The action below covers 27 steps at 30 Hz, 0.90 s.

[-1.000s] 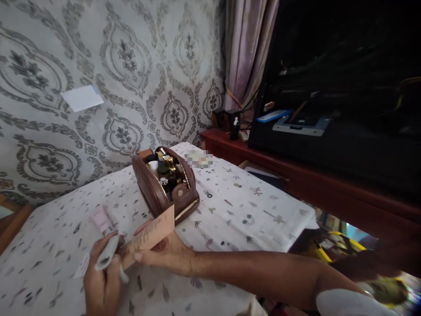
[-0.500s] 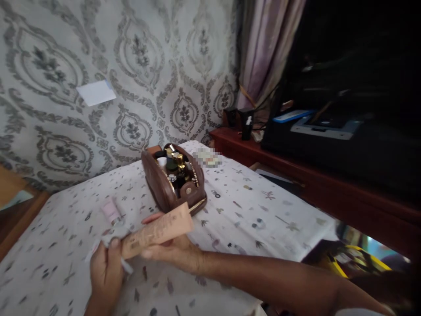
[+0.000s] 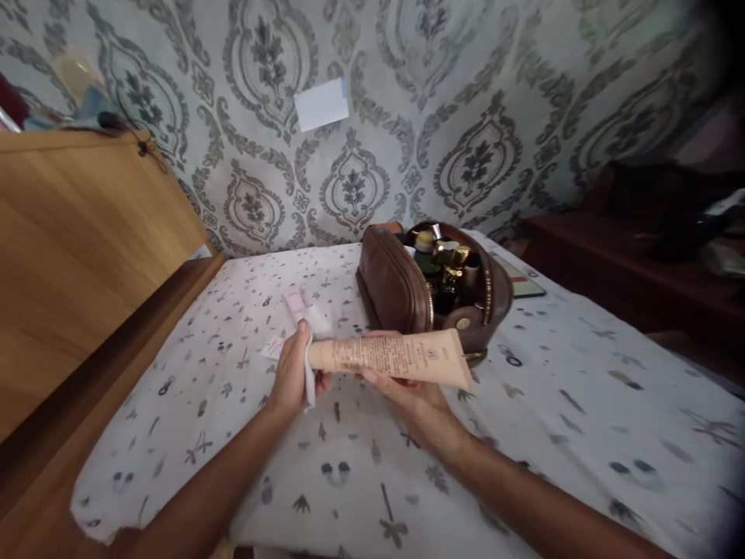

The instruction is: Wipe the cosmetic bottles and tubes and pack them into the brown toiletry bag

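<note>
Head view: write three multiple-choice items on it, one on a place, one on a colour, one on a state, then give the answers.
1. Where does the brown pouch stand?
A. on the patterned cloth, behind the hands
B. on the wooden board at the left
C. on the floor

2. What colour is the long tube that the hands hold?
A. dark green
B. peach-beige
C. blue

3. How is the brown pouch?
A. zipped shut
B. lying flat and empty
C. open, with bottles standing in it

Answers: 1 A, it sits on the cloth beyond the tube. 2 B, the tube is peach-beige with dark print; the right hand holds its body, the left hand its cap end together with a white cloth. 3 C, gold and dark caps show in its open top.
</note>
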Motion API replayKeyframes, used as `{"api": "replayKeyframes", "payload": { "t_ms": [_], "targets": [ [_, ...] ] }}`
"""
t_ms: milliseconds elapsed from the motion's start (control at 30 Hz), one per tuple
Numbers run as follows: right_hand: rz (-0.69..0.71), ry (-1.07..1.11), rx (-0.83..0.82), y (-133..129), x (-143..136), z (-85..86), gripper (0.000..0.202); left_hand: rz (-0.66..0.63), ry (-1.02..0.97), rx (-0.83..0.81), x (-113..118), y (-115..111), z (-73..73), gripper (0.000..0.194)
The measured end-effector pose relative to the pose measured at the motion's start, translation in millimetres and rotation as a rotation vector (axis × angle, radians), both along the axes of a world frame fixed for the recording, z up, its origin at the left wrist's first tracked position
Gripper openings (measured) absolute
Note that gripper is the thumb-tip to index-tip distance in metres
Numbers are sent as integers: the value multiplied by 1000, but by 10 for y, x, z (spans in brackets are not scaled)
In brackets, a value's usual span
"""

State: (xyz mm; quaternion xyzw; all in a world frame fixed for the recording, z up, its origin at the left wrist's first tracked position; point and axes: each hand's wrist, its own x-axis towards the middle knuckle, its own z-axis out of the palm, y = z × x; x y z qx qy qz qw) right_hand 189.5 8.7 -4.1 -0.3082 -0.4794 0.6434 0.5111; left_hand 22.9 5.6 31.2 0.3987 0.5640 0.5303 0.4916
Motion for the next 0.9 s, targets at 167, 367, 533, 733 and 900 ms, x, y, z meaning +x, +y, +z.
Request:
{"api": "replayKeyframes", "payload": {
  "t_ms": [167,367,533,733,900],
  "targets": [
    [8,-17,5,-4,6,12,58,76,13,-9,-43,38,-55,63],
    [-33,-73,38,-23,37,97,50,129,202,313,-97,38,-58,57],
    [56,-105,97,-62,-1,66,57,-271,440,455,-74,-43,-65,33],
    [50,-43,97,-35,-57,-59,48,-193,652,461,-38,-89,-193,28],
    [-19,40,95,36,-48,-8,43,-200,522,442,25,-91,-145,28]
  ]
}}
